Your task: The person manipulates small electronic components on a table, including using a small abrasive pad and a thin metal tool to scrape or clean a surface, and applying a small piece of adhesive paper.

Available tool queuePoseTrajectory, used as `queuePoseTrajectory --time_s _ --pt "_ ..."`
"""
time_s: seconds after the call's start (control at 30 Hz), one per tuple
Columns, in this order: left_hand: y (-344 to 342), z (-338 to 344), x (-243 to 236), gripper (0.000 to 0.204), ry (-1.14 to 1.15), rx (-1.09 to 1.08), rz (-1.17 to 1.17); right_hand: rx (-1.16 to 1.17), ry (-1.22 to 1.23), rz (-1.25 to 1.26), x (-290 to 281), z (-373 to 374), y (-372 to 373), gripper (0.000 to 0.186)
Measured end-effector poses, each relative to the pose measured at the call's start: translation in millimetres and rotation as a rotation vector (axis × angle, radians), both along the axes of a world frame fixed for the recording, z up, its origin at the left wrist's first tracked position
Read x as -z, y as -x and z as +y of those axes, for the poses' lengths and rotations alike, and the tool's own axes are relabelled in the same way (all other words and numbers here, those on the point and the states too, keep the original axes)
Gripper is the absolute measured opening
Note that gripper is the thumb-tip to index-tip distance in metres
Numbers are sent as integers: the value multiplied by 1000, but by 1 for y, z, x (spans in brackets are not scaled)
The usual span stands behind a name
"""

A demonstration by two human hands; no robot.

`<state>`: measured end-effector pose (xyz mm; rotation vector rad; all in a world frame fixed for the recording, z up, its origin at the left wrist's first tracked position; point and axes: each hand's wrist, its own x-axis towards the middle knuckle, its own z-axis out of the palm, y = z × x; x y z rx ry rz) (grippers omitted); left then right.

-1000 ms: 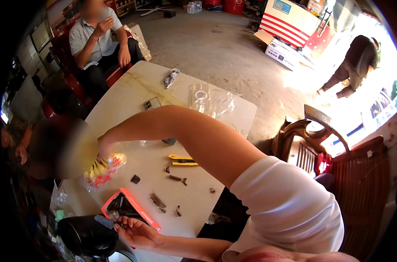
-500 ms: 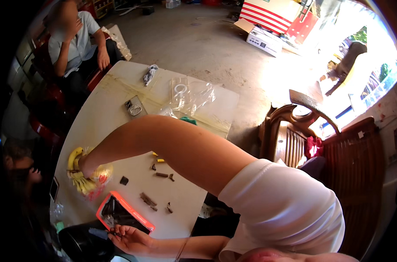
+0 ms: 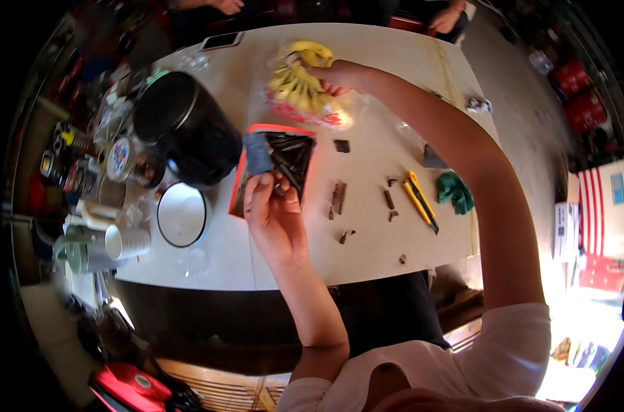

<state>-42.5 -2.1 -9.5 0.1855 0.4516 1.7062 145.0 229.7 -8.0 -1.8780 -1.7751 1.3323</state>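
A pale tabletop (image 3: 373, 257) carries a loose spread of small things, so a careless sweep of either arm could scatter them. Nearest the person, the left hand (image 3: 277, 209) pinches a grey-blue piece (image 3: 258, 153) at its fingertips, above the orange-rimmed box (image 3: 277, 128) of dark sticks (image 3: 292, 152); if that tip grip loosened, the piece could drop among the sticks and be hard to pick out. To the left, a white bowl (image 3: 181, 216) stands near the table's near edge, where a leftward elbow might push it off. The yellow cutter (image 3: 420, 200) lies beside the right forearm; I cannot tell whether its blade is out, but an exposed one could nick the arm drawn back over it. Brown fragments (image 3: 338, 196) sit between cutter and box, light enough, I judge, to be brushed away. Farther off, the right hand (image 3: 334, 77) is at the bananas (image 3: 301, 82) in their thin bag; how firmly its fingers close is hidden, and a hard tug could tear fruit or film. Beyond, a phone (image 3: 221, 41) lies close to the far edge.
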Motion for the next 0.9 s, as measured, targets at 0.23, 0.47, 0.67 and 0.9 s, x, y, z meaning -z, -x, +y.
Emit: queuePoseTrajectory --time_s 0.23,0.47,0.67,0.9 --pt "-9 -3 -4 7 32 -4 -16 19 -40 -112 -8 -12 -3 70" --pt "-10 -3 -5 6 38 -8 -20 87 -170 -84 6 0 -18 65" --pt "1 -6 -4 5 15 -7 5 46 -172 -98 -9 -9 -1 65" --pt "10 -11 -6 7 36 -25 -7 -217 -404 -678 0 -37 26 69"
